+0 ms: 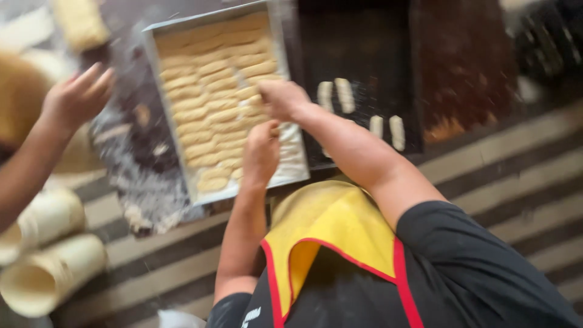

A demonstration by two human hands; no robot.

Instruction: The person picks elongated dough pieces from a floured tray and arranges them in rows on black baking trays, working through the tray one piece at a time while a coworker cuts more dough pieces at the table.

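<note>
Yellow apron [331,222], left hand [261,152] and right hand [280,98] over dough-filled tray [209,100]

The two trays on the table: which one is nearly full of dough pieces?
The light metal tray on the left, under both hands, is packed with rows of pale dough pieces. The dark tray to its right holds only a few.

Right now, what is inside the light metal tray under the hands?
The metal tray holds rows of pale dough pieces, filling most of it. The left hand and right hand cover its near right part, so what lies beneath them cannot be seen.
</note>
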